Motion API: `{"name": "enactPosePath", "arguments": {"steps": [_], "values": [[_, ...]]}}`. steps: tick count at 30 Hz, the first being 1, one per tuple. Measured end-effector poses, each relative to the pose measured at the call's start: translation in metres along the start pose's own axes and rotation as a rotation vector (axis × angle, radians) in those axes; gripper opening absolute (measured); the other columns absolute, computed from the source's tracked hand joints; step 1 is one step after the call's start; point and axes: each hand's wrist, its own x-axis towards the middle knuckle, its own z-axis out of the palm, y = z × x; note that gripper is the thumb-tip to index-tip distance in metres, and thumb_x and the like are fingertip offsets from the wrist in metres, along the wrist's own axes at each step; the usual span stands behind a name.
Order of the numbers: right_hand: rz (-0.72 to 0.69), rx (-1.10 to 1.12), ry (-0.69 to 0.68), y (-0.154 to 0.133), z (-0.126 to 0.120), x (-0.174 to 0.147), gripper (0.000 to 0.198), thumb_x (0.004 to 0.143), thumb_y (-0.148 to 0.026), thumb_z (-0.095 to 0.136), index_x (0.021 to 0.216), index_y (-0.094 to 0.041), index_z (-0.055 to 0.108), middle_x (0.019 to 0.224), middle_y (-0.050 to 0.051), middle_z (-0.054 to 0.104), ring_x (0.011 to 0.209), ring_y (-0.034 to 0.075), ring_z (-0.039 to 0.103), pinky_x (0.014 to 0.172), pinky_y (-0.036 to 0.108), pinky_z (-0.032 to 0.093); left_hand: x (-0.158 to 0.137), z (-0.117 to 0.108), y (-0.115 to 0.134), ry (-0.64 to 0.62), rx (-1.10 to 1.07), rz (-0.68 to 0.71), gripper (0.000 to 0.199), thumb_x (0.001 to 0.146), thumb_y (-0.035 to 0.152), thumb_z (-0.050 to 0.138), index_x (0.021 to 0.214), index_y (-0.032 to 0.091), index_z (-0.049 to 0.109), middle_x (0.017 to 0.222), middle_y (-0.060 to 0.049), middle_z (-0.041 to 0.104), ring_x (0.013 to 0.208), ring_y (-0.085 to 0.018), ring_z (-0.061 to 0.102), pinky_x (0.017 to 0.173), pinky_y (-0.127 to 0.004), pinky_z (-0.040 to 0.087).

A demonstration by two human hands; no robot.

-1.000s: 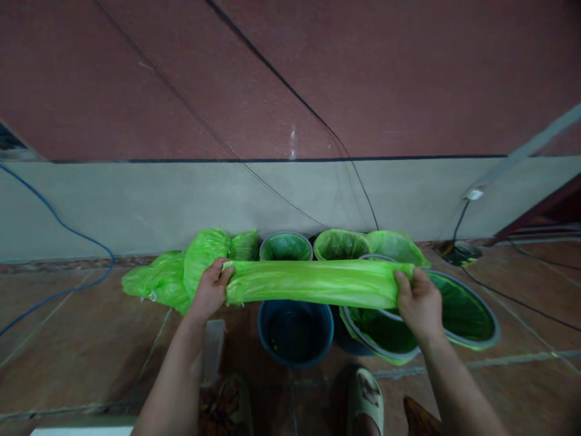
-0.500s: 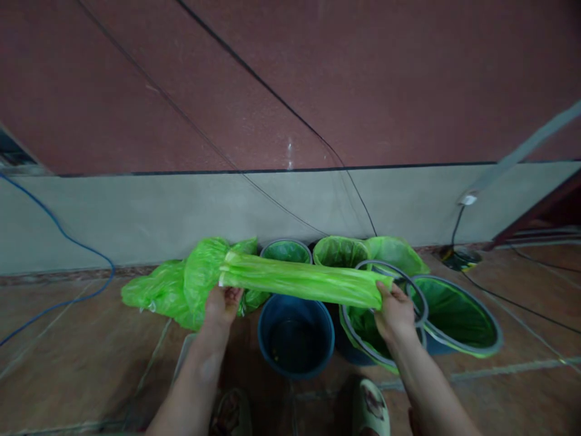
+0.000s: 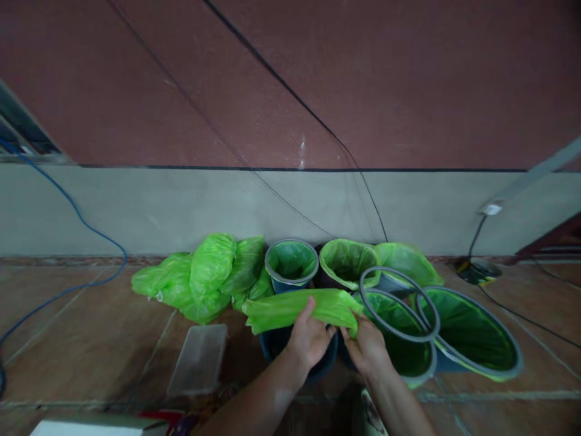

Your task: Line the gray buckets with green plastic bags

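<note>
Closely together, a folded green plastic bag [image 3: 276, 310] is held by two bare hands, its flattened length stretched leftward in front of the body. Its middle is gripped by the left hand [image 3: 309, 340], the thumb laid across the near face, while its right end is pinched in the fingers of the right hand [image 3: 367, 346]. Below the bag, a blue bucket [image 3: 269, 350] is partly hidden by the bag and the forearms. At the lower edge, a white box [image 3: 97, 427] is cut off by the frame, and a pale slipper [image 3: 370, 413] is half covered by the right forearm. To the left, a translucent plastic container [image 3: 197, 360] is set on the tiled floor [image 3: 91, 348]. To the right, a loose grey ring [image 3: 362, 283] is seen across the openings of bins lined in green, among them a large bin [image 3: 474, 324]. Farther back, stuffed green bags [image 3: 211, 266] are heaped beside a small ring-rimmed bin [image 3: 293, 261]. Behind everything, a wall [image 3: 408, 91] painted maroon over grey is crossed by a black cable [image 3: 299, 102], with a blue cable [image 3: 86, 224] looped at left.
</note>
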Motion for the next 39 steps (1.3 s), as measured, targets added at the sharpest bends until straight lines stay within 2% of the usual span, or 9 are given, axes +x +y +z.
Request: {"name": "enactPosePath", "arguments": {"steps": [7,10,14,20,24,27,29,34,39], "values": [[0.112,0.159,0.207,-0.011,0.003,-0.008,0.013,0.064,-0.024,0.067,0.070,-0.025,0.055,0.064,-0.003,0.067,0.064,0.017,0.066,0.050,0.024,0.053,0.008,0.010,0.078,0.332,0.026,0.292,0.023,0.091,0.032,0.048,0.089,0.018,0.065,0.096,-0.006,0.069,0.103,-0.020,0.063,0.090,-0.030,0.052],[0.152,0.186,0.250,-0.015,-0.002,-0.008,0.016,0.063,-0.024,0.070,0.071,-0.025,0.056,0.066,-0.004,0.068,0.063,0.016,0.067,0.050,0.023,0.053,0.000,0.008,0.116,0.369,0.079,0.391,0.022,0.091,0.035,0.047,0.093,0.019,0.063,0.096,-0.003,0.070,0.108,-0.020,0.060,0.088,-0.030,0.053],[0.125,0.129,0.180,-0.013,-0.005,-0.008,0.016,0.065,-0.027,0.071,0.071,-0.024,0.057,0.067,-0.005,0.068,0.063,0.015,0.067,0.052,0.024,0.055,-0.015,0.000,0.161,0.416,0.158,0.572,0.020,0.087,0.033,0.052,0.101,0.021,0.061,0.101,-0.002,0.070,0.116,-0.022,0.056,0.089,-0.031,0.053],[0.071,-0.061,0.167,0.013,-0.006,0.004,0.018,0.065,-0.034,0.068,0.076,-0.023,0.058,0.063,-0.004,0.065,0.057,0.018,0.064,0.049,0.030,0.054,-0.034,-0.015,0.198,0.448,0.250,0.726,0.036,0.080,0.032,0.060,0.115,0.022,0.058,0.103,-0.003,0.070,0.114,-0.023,0.058,0.089,-0.032,0.053],[0.034,-0.675,0.054,0.037,-0.010,0.008,0.016,0.066,-0.031,0.062,0.079,-0.022,0.060,0.068,0.003,0.066,0.073,0.026,0.067,0.069,0.038,0.054,-0.036,-0.009,0.190,0.520,0.301,0.816,0.041,0.078,0.030,0.063,0.118,0.021,0.057,0.108,-0.004,0.069,0.114,-0.024,0.058,0.089,-0.033,0.052],[-0.099,-1.118,-0.070,0.045,-0.006,0.002,0.037,0.067,-0.022,0.059,0.103,-0.014,0.062,0.098,0.015,0.068,0.106,0.033,0.061,0.091,0.042,0.046,-0.026,-0.002,0.161,0.527,0.464,0.840,0.038,0.074,0.029,0.067,0.110,0.018,0.060,0.106,-0.006,0.069,0.110,-0.025,0.060,0.087,-0.035,0.052],[-0.169,-1.217,-0.134,0.044,0.001,-0.004,0.048,0.071,-0.018,0.054,0.118,-0.011,0.056,0.116,0.019,0.061,0.116,0.032,0.055,0.097,0.041,0.042,-0.015,-0.003,0.136,0.451,0.623,0.765,0.033,0.072,0.032,0.069,0.101,0.017,0.064,0.101,-0.007,0.070,0.104,-0.026,0.063,0.086,-0.036,0.052],[-0.106,-1.017,-0.251,0.027,0.022,-0.009,0.044,0.080,-0.025,0.048,0.122,-0.012,0.054,0.112,0.016,0.064,0.102,0.026,0.063,0.092,0.039,0.046,0.007,-0.025,0.086,0.190,1.024,0.670,0.024,0.074,0.030,0.067,0.092,0.014,0.068,0.103,-0.009,0.070,0.102,-0.025,0.063,0.096,-0.039,0.047],[0.320,-0.467,-0.174,0.004,0.037,-0.013,0.045,0.084,-0.052,0.047,0.112,-0.018,0.055,0.101,0.010,0.065,0.068,0.017,0.066,0.058,0.032,0.054,0.004,-0.046,0.059,-0.001,1.316,0.431,0.026,0.081,0.029,0.057,0.099,0.014,0.067,0.097,-0.007,0.071,0.092,-0.021,0.064,0.090,-0.036,0.049]]}}
